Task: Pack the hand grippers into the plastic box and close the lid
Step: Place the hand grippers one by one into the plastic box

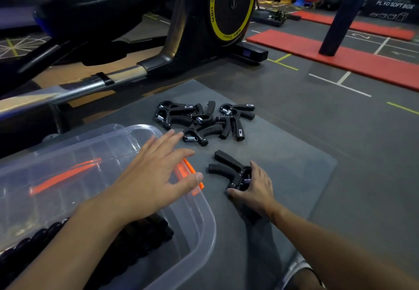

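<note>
A clear plastic box [204, 228] with orange latches stands at the lower left on a grey mat [294, 153]; black hand grippers lie in its bottom. My left hand [156, 176] hovers over the box's far right corner, fingers spread and straight, holding nothing. My right hand [256, 187] grips the spring end of a single black hand gripper [229, 167] lying on the mat beside the box, its handles pointing left. A pile of several black hand grippers [201, 119] lies further back on the mat. No lid is clearly visible.
A large exercise machine [181, 40] with a yellow-ringed flywheel stands just behind the mat and box. Red floor mats [340, 58], a dark padded post [340, 22] and cones lie further off to the right on the grey gym floor.
</note>
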A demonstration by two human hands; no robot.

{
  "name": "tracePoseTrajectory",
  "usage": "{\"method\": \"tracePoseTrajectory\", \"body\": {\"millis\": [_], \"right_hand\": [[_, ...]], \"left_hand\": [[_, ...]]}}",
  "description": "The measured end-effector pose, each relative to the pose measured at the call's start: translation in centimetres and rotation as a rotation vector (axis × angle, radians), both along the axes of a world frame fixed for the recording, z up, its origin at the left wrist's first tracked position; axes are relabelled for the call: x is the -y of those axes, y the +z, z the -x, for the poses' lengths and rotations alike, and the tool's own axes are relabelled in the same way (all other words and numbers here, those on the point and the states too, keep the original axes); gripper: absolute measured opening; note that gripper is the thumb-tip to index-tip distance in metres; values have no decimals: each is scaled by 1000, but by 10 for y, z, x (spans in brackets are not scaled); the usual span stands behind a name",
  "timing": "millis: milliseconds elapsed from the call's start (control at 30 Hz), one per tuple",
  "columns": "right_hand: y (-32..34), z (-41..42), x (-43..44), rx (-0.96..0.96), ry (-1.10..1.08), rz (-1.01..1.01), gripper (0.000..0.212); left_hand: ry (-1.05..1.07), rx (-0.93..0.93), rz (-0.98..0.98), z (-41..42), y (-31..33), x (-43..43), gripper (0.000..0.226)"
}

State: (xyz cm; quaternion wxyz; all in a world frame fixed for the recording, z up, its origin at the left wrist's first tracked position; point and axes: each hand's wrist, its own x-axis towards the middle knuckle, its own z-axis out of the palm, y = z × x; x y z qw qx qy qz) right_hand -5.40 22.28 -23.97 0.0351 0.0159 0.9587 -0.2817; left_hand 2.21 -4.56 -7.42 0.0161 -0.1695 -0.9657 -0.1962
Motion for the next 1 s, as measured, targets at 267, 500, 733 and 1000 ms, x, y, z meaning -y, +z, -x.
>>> {"method": "tracePoseTrajectory", "body": {"millis": [267,500,733,1000], "right_hand": [[32,11,4,11,22,87,106],[154,20,7,-103,152,67,117],[283,-24,40,-112,379,-13,122],[314,-73,76,-90,501,160,117]], "left_hand": [[-2,-40,-45,1,-2,1,76],[116,-199,-234,8,10,5,54],[79,-329,-358,-7,64,-3,31],[123,-301,-452,-41,82,5,29]]}}
